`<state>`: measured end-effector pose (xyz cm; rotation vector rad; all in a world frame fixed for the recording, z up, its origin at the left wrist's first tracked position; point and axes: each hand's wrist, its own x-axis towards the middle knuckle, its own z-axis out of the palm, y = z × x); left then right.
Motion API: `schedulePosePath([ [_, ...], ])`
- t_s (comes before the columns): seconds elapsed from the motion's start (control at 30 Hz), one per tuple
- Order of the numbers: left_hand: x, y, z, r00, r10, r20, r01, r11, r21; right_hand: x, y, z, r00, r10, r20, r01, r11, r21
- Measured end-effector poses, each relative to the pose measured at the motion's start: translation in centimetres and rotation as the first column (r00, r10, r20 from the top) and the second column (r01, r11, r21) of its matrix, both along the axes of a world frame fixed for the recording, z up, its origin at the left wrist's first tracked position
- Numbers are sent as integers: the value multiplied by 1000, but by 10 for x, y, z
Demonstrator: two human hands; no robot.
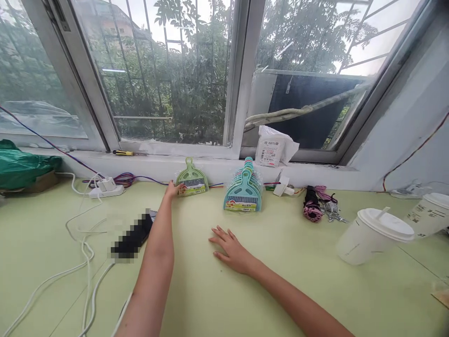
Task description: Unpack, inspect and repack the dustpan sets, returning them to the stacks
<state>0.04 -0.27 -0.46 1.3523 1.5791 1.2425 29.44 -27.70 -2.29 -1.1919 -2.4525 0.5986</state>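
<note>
A green mini dustpan and brush set (pixel 192 180) in clear wrap leans upright against the wall below the window. My left hand (pixel 172 189) reaches out to it and grips its left edge, with the fingers partly hidden. To its right stands a row of similar dustpan sets, a blue one (pixel 242 194) at the front and several more behind it. My right hand (pixel 231 250) lies on the light green table (pixel 196 290) in front of that row, fingers spread, holding nothing.
White cables (pixel 87 252) and a blurred dark phone-like object (pixel 133 236) lie left, near a power strip (pixel 107 188). A folded umbrella (pixel 312 206) and a lidded cup (pixel 372 236) stand right. A tissue pack (pixel 271 147) and screwdriver (pixel 123 153) rest on the sill.
</note>
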Motion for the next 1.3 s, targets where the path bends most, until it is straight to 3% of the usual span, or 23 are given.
schedulePosePath([
  [0.17, 2, -27, 8, 976, -197, 95, 207, 972, -112, 0, 3, -6, 999, -38, -7, 38, 999, 25],
  [0.27, 2, -55, 19, 930, -259, 262, 287, 955, -74, 0, 5, -10, 999, -39, -15, 39, 998, 53],
  [0.4, 0, -105, 34, 882, -246, 401, 261, 965, 19, 0, 1, -11, 996, -54, -73, 64, 986, 154],
  [0.5, 7, -152, 40, 874, -231, 428, 207, 973, 101, 1, -10, -5, 967, -169, -193, 224, 924, 310],
  [0.67, 49, -228, 32, 882, -321, 345, 316, 946, 73, 5, -32, 11, 925, -269, -268, 370, 797, 477],
  [0.77, 86, -259, 21, 879, -339, 335, 350, 936, 31, 7, -44, 17, 923, -261, -281, 372, 787, 492],
  [0.87, 119, -270, 7, 881, -303, 363, 326, 945, -1, 10, -53, 13, 910, -285, -301, 395, 814, 426],
  [0.97, 137, -270, -9, 866, -257, 429, 286, 958, -2, 13, -55, 2, 822, -390, -414, 528, 794, 301],
  [1.1, 139, -268, -26, 822, -262, 506, 304, 953, -1, 16, -46, -7, 636, -493, -593, 635, 771, 40],
  [1.2, 133, -271, -28, 813, -336, 475, 387, 922, -10, 21, -37, -9, 513, -570, -641, 567, 786, -246],
  [1.3, 131, -274, -25, 795, -391, 465, 444, 896, -6, 26, -33, -10, 378, -648, -661, 533, 736, -418],
])
